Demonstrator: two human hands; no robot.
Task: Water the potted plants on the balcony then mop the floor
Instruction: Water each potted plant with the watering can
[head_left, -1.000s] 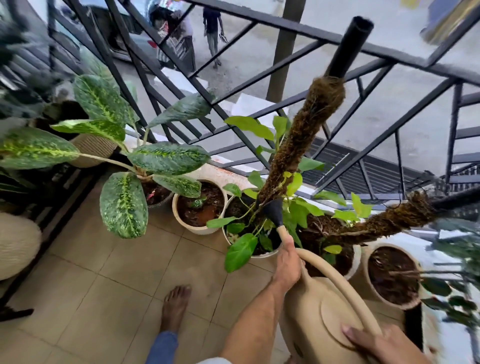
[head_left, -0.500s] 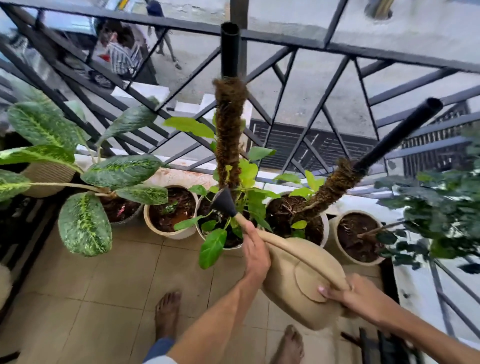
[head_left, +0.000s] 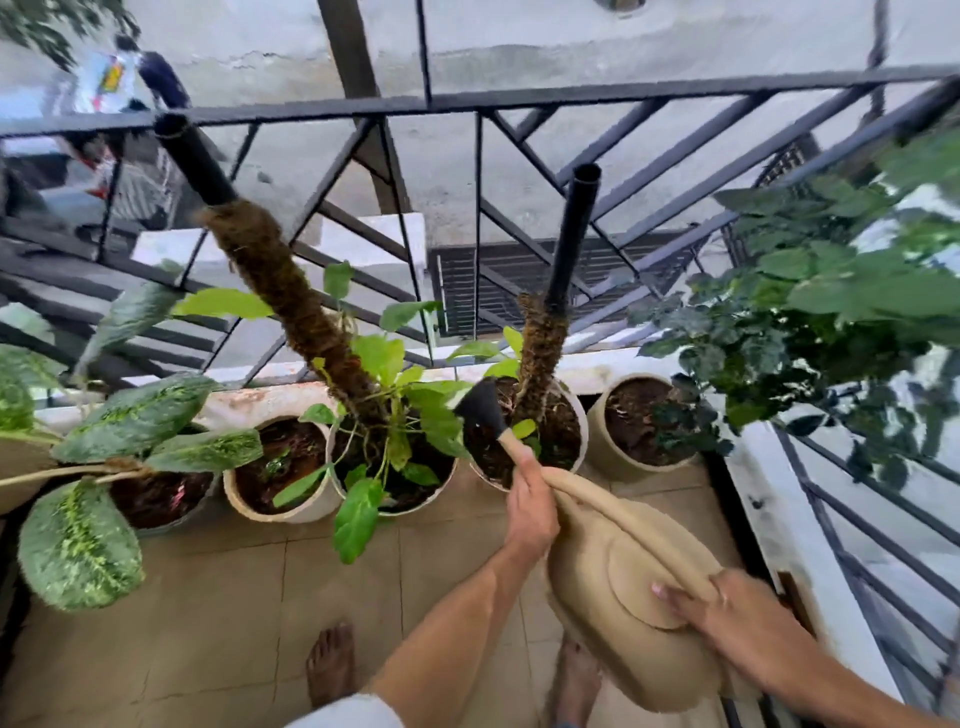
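Note:
A beige watering can (head_left: 613, 587) is tilted forward over a row of pots along the railing. My left hand (head_left: 530, 506) grips its spout just behind the black rose (head_left: 480, 408), which hangs over the pot with the shorter moss pole (head_left: 563, 434). My right hand (head_left: 727, 613) grips the can's arched handle at the rear. To the left stands the pot with the taller moss pole (head_left: 395, 467), then a small white pot (head_left: 275, 467) and a variegated-leaf plant (head_left: 135, 421). Another pot (head_left: 644, 426) sits at the right. No water stream is discernible.
A black metal railing (head_left: 519, 101) runs behind the pots, with a street below. A leafy bush (head_left: 810, 312) overhangs the right side. My bare feet (head_left: 330, 665) stand on beige floor tiles (head_left: 208, 623). A white ledge (head_left: 789, 530) borders the right.
The view has swung right. The can's rose has moved from the taller-pole pot to over the shorter-pole pot. Both hands keep their grips.

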